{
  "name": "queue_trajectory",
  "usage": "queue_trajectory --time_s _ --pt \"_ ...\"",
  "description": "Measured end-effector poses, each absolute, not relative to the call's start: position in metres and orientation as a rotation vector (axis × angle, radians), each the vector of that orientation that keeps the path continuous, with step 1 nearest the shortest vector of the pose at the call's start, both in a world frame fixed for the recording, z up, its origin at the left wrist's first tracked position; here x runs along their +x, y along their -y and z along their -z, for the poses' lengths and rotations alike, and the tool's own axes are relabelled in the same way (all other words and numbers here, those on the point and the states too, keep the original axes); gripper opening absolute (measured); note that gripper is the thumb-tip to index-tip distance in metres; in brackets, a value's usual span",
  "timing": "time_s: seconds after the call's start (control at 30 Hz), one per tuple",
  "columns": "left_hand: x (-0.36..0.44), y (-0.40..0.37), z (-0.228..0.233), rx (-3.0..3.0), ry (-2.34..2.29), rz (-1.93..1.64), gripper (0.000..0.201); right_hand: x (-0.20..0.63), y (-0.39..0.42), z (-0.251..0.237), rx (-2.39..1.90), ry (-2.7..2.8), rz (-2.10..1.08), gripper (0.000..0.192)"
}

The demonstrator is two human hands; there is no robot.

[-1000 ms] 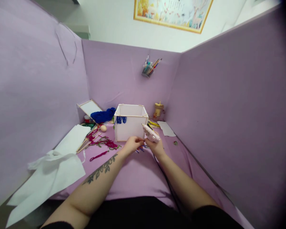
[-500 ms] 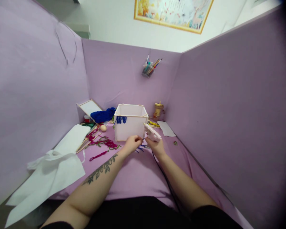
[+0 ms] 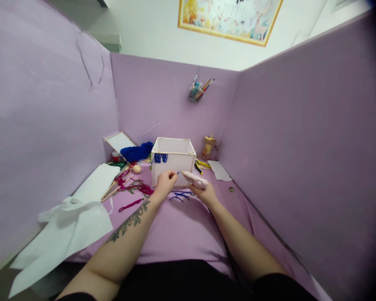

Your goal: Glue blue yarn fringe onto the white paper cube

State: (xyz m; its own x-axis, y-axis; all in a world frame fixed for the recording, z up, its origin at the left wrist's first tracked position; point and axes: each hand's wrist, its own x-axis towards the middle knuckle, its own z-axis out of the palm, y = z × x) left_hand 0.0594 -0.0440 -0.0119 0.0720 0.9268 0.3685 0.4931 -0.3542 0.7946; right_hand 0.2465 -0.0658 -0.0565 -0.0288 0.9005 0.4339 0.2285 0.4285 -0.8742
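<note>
My left hand (image 3: 166,182) pinches a short piece of blue yarn (image 3: 178,172), its end poking out past the fingertips. Wrapped round the handle of a pale hot glue gun (image 3: 194,179) is my right hand (image 3: 206,194); the gun's nozzle points left, close to the yarn end. Both hands are in front of a white open-topped box (image 3: 174,164) edged with thin wooden sticks. Looped blue yarn (image 3: 161,158) hangs at the upper left of the box's front face. Cut blue yarn strands (image 3: 181,195) lie on the purple cloth below the hands.
Left of the box are a blue yarn bundle (image 3: 137,152), magenta yarn (image 3: 142,187), wooden sticks (image 3: 111,192) and white cloth (image 3: 78,225). Yellow-handled pliers or scissors (image 3: 198,168) and a white sheet (image 3: 219,170) lie right. Purple panels (image 3: 175,100) enclose the table.
My left hand has moved slightly left and up with the yarn piece. The glue gun has tipped from upright-slanting to nearly level, its nozzle now near the yarn.
</note>
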Motion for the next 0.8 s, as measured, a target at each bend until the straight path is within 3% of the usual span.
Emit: queue_trajectory --time_s 0.23,0.8 --pt "0.057 0.049 0.013 2.215 -1.486 -1.227 0.017 0.247 0.068 0.053 -1.029 1.582 -0.718 0.050" --pt "0.057 0.056 0.008 2.298 -1.504 -1.159 0.017 0.245 0.068 0.054 -1.015 1.554 -0.730 0.045"
